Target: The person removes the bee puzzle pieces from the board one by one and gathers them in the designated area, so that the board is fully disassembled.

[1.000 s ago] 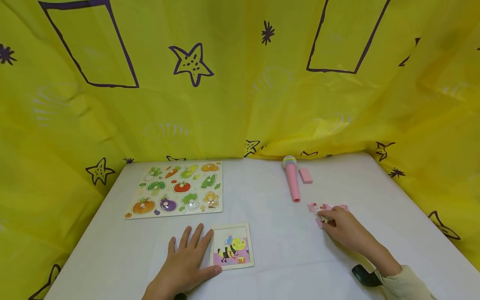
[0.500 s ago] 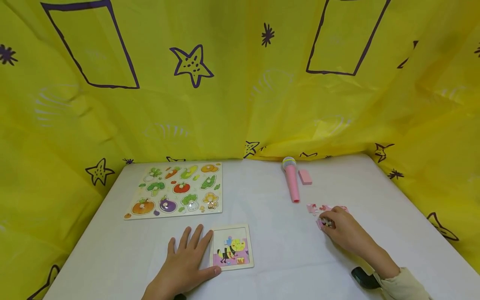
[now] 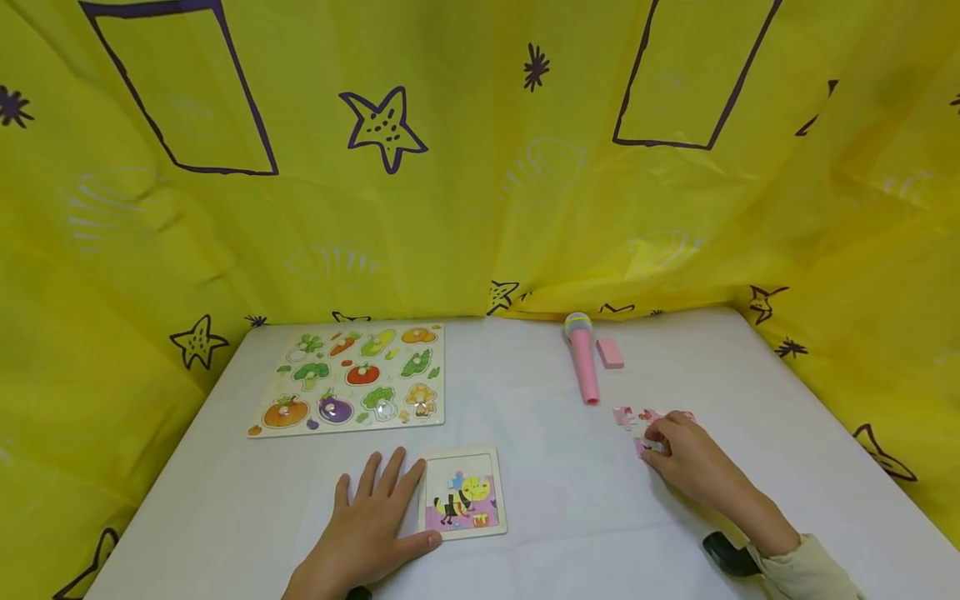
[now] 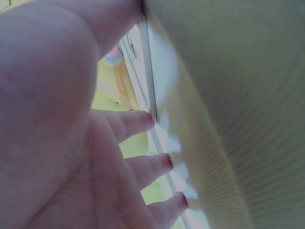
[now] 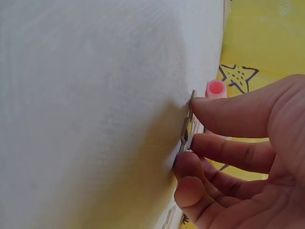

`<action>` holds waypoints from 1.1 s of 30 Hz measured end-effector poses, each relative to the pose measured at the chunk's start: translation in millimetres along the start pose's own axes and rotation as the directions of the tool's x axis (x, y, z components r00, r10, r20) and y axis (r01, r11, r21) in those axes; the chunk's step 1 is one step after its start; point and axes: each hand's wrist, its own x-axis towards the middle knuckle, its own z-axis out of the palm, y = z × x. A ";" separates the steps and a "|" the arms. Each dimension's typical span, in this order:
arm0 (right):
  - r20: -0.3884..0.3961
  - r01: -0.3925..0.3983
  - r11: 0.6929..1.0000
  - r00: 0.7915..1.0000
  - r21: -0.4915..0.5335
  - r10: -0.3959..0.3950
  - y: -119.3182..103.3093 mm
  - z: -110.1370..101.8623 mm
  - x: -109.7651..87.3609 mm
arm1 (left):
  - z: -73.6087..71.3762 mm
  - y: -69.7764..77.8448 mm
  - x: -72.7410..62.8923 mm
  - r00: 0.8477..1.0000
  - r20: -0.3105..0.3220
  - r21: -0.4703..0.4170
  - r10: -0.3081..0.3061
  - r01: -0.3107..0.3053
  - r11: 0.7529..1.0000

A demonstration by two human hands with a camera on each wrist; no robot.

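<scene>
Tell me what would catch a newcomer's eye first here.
Likely the bright yellow backdrop with dark star drawings, filling the upper head view. Next, the part-filled bee puzzle near front center, the spread left hand at its left side. Then the pink microphone, lying farther back, beyond the right hand and the puzzle pieces it touches.

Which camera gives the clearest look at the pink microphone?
The head view: it shows the pink microphone whole, mesh top to handle end, with nothing covering it. The left wrist view has only a small part around the mesh top; the right wrist view, mainly the handle's round end.
</scene>
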 end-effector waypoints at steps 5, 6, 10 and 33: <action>-0.011 0.012 1.000 1.000 -0.013 -0.012 -0.7 1.0 1.2 | 0.0 -0.4 -0.1 1.000 -0.004 -0.007 0.002 -0.002 1.000; -0.012 0.014 1.000 1.000 -0.016 -0.014 -1.0 1.2 1.4 | -0.2 -0.4 -0.2 1.000 -0.006 -0.009 0.002 -0.002 1.000; -0.020 0.018 0.999 1.000 -0.029 -0.018 -2.9 1.2 1.7 | -1.1 -0.2 -0.7 1.000 -0.008 -0.015 0.007 -0.007 1.000; -0.097 0.165 0.975 0.984 0.148 -0.152 -68.6 21.0 22.9 | -2.4 0.5 -3.1 1.000 -0.016 -0.023 0.022 -0.023 0.999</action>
